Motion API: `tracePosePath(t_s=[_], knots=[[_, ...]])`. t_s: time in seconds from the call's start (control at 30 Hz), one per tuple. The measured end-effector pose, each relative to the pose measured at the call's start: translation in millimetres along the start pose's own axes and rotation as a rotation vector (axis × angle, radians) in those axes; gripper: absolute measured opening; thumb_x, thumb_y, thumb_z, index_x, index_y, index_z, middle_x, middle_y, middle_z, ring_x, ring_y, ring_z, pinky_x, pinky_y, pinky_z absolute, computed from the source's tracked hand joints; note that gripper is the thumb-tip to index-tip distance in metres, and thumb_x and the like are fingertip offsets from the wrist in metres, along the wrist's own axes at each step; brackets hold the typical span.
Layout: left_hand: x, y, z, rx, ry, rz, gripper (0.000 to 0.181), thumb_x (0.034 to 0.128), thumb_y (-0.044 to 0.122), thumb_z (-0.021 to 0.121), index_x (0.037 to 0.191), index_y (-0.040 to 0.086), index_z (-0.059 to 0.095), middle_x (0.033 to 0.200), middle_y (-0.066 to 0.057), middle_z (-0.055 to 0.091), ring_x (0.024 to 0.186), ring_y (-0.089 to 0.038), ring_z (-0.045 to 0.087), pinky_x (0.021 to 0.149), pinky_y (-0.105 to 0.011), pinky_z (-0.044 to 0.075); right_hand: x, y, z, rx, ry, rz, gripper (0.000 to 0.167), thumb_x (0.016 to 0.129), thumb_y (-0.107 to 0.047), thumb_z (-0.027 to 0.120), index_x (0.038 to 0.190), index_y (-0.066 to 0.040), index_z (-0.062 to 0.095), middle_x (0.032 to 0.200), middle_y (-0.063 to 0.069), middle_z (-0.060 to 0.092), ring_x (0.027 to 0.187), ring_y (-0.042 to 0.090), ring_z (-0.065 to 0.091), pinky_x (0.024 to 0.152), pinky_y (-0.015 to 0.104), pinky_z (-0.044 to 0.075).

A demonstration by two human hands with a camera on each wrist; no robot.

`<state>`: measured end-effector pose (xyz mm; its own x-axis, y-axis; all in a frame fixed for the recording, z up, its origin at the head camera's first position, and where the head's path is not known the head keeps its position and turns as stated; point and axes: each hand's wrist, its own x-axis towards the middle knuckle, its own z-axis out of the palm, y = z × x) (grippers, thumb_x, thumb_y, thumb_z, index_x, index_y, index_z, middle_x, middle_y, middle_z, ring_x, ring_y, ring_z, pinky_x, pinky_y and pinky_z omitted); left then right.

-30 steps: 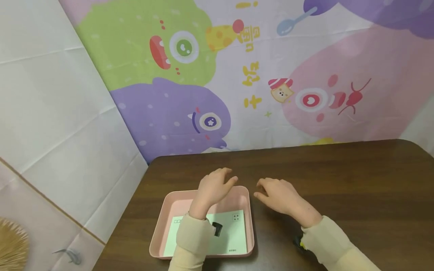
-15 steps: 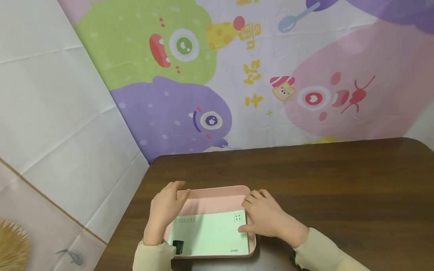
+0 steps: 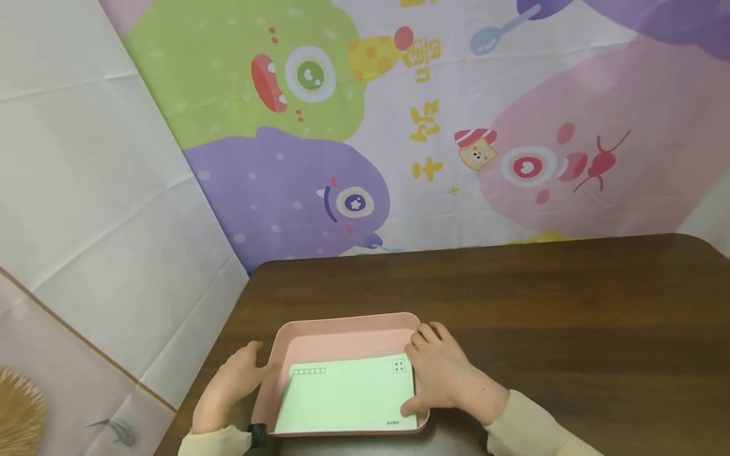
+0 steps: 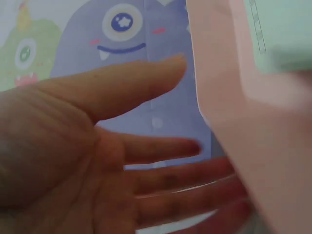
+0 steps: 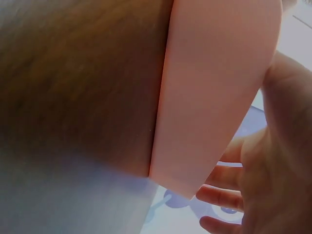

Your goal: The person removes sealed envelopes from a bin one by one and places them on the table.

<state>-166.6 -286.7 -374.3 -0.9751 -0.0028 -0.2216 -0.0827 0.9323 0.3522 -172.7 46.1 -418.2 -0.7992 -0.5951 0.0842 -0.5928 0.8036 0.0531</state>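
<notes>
A pale green printed paper [image 3: 348,394] lies in a pink tray [image 3: 342,326] in the head view. The left hand [image 3: 230,386] is at the tray's left side, its thumb near the rim and its fingers spread; the left wrist view shows this hand [image 4: 97,146] open beside the pink wall [image 4: 219,73], holding nothing. At the right rim, the right hand [image 3: 447,373] reaches over with its fingertips on the rim and its thumb over the paper's lower right corner. In the right wrist view, the right hand [image 5: 273,161] has loosely extended fingers partly behind the tray wall [image 5: 209,87].
The dark brown wooden table [image 3: 542,304] extends behind and to the right of the tray. A cloth with cartoon monsters [image 3: 319,158] hangs behind it. White cloth [image 3: 142,209] hangs at the left, with a tan, bristly shape [image 3: 19,415] at lower left.
From over the tray, the left hand has moved left and down to its left side, uncovering the paper. The right hand has come left from the table onto the tray's right rim.
</notes>
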Motion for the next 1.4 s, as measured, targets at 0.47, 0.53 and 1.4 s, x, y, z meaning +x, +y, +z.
tracePosePath(t_s=[0.47,0.53,1.4], knots=[[-4.3,-10.3,9.9,-0.233,-0.148,-0.014,0.048,0.0837,0.020,0.060,0.119,-0.009,0.045,0.110,-0.023,0.058,0.093,-0.031,0.059,0.065,-0.041,0.051,-3.0,-2,-2,0.013,0.221,0.006,0.083,0.044,-0.069,0.073,0.096,-0.008,0.050,0.088,0.001,0.052,0.092,0.021,0.053,0.096,0.043,0.033],[-5.2,-15.3,9.9,-0.235,-0.155,0.009,0.050,0.0842,0.024,0.060,0.120,-0.009,0.045,0.110,-0.022,0.059,0.091,-0.029,0.060,0.068,-0.041,0.050,-3.0,-2,-2,0.041,0.235,0.002,0.080,0.045,-0.067,0.075,0.094,-0.010,0.047,0.084,-0.001,0.049,0.091,0.020,0.054,0.095,0.042,0.034],[-14.6,-48.9,32.7,-0.541,-0.123,0.115,0.055,0.0890,0.026,0.057,0.132,-0.003,0.040,0.111,-0.018,0.057,0.092,-0.023,0.059,0.065,-0.033,0.051,-1.7,-2,4,0.613,0.273,0.066,0.032,0.079,-0.027,0.069,0.061,-0.019,0.044,0.052,-0.016,0.038,0.048,-0.002,0.029,0.049,0.019,0.032]])
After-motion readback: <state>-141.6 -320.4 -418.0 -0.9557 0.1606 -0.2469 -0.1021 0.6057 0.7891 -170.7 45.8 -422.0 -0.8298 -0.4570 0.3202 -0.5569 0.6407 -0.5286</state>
